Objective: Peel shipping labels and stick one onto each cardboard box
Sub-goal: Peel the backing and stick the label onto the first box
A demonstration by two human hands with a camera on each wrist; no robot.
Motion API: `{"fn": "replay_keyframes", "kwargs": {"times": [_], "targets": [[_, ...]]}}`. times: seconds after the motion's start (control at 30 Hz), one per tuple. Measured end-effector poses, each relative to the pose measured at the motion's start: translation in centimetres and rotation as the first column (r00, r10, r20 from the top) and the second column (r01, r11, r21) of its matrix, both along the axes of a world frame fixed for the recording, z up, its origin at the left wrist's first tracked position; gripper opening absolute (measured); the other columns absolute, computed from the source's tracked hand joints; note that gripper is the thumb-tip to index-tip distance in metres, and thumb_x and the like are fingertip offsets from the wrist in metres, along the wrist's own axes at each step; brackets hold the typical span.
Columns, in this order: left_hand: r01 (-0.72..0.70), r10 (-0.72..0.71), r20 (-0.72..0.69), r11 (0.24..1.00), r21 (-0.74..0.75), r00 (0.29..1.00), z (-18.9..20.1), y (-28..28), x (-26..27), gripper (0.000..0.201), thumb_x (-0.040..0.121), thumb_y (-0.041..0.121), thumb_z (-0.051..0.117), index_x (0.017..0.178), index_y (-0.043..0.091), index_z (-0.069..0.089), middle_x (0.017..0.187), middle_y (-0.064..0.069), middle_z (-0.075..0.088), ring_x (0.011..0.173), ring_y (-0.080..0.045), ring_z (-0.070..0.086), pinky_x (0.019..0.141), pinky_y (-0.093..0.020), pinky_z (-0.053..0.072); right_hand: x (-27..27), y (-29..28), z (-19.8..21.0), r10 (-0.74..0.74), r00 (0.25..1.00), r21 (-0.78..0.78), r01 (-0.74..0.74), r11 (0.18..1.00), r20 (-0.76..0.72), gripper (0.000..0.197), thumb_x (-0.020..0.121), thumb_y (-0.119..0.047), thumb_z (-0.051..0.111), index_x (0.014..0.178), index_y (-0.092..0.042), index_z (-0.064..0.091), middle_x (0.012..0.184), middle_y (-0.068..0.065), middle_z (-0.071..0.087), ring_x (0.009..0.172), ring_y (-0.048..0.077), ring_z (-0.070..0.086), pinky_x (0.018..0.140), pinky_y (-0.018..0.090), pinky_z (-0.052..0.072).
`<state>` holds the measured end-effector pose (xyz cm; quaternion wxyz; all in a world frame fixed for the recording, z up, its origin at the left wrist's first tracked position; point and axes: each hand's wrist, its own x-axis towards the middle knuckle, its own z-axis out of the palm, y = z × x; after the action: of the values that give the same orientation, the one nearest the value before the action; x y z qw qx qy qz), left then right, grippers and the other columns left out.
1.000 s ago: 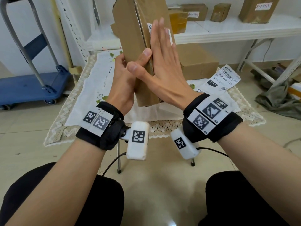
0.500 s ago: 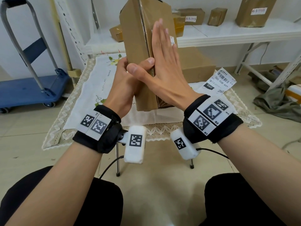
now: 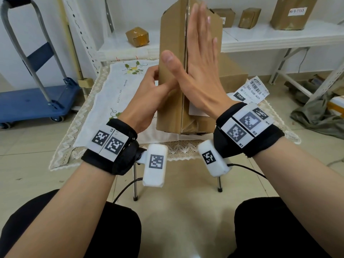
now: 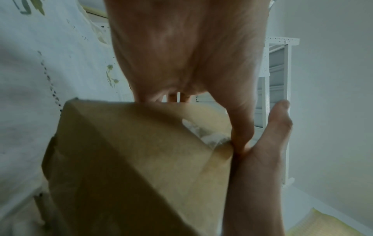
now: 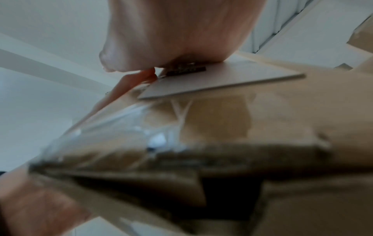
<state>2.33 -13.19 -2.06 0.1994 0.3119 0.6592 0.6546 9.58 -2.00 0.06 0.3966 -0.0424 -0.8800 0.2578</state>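
Note:
A tall brown cardboard box stands on end over the small table. My left hand grips its left side, fingers curled behind it and thumb on the near edge. My right hand lies flat against the box's right face, fingers straight and pointing up, pressing a white label whose lower corner shows under the palm. In the right wrist view the white label sits on the taped box beneath my palm. In the left wrist view the box fills the lower part.
Loose shipping labels lie at the table's right. Another box lies behind the held one. Several taped boxes, such as the box, sit on the white shelf. A blue trolley stands at left.
My right hand has slid upward along the box's right face, staying flat. The box now stands closer and more upright in my left hand's grip.

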Motion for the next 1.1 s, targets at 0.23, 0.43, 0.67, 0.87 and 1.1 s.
{"fn": "replay_keyframes", "kwargs": {"times": [0.23, 0.43, 0.67, 0.87, 1.1], "targets": [[0.002, -0.002, 0.008, 1.000, 0.005, 1.000, -0.2, 0.1, 0.0, 0.071, 0.081, 0.046, 0.074, 0.141, 0.019, 0.048, 0.134, 0.002, 0.059, 0.123, -0.013, 0.063, 0.110, -0.047, 0.050, 0.1, 0.4, 0.1, -0.057, 0.998, 0.019, 0.057, 0.998, -0.018, 0.096, 0.093, -0.067, 0.026, 0.162, -0.006, -0.001, 0.170, 0.015, -0.010, 0.157, 0.031, -0.011, 0.124, 0.054, -0.012], [-0.002, 0.002, -0.001, 1.000, 0.018, 1.000, 0.1, 0.0, 0.5, 0.082, 0.067, 0.048, 0.080, 0.138, 0.018, 0.050, 0.133, 0.003, 0.061, 0.120, -0.014, 0.065, 0.107, -0.047, 0.052, -0.1, 1.3, 0.5, -0.094, 0.996, -0.017, 0.094, 0.995, -0.013, 0.094, 0.094, -0.068, 0.023, 0.161, -0.007, -0.004, 0.169, 0.014, -0.012, 0.156, 0.030, -0.013, 0.124, 0.057, -0.011], [-0.034, 0.034, 0.011, 0.997, 0.062, 0.999, 0.3, 0.0, 0.6, 0.087, 0.063, 0.052, 0.083, 0.137, 0.018, 0.052, 0.133, 0.001, 0.062, 0.122, -0.016, 0.064, 0.109, -0.049, 0.050, 0.1, 2.5, 1.0, -0.136, 0.990, -0.049, 0.134, 0.990, -0.032, 0.107, 0.088, -0.083, 0.013, 0.161, -0.006, -0.003, 0.169, 0.016, -0.011, 0.156, 0.031, -0.012, 0.124, 0.056, -0.010], [-0.019, 0.017, 0.024, 0.996, 0.081, 1.000, 0.3, 0.0, 0.6, 0.084, 0.065, 0.049, 0.081, 0.136, 0.015, 0.053, 0.133, -0.005, 0.062, 0.122, -0.021, 0.064, 0.111, -0.051, 0.048, -0.2, 2.0, 0.4, -0.137, 0.990, 0.037, 0.138, 0.990, -0.024, 0.093, 0.096, -0.068, 0.021, 0.161, -0.005, -0.001, 0.169, 0.018, -0.009, 0.156, 0.033, -0.012, 0.124, 0.057, -0.010], [-0.018, 0.002, 0.100, 0.988, 0.152, 0.995, 0.6, -0.7, -0.1, 0.083, 0.069, 0.042, 0.079, 0.141, 0.008, 0.052, 0.139, -0.012, 0.063, 0.125, -0.025, 0.064, 0.112, -0.051, 0.047, -0.2, 4.6, -0.6, -0.193, 0.980, -0.021, 0.194, 0.981, 0.036, 0.105, 0.086, -0.081, 0.004, 0.161, -0.008, -0.007, 0.168, 0.015, -0.016, 0.156, 0.032, -0.014, 0.123, 0.059, -0.010]]}}
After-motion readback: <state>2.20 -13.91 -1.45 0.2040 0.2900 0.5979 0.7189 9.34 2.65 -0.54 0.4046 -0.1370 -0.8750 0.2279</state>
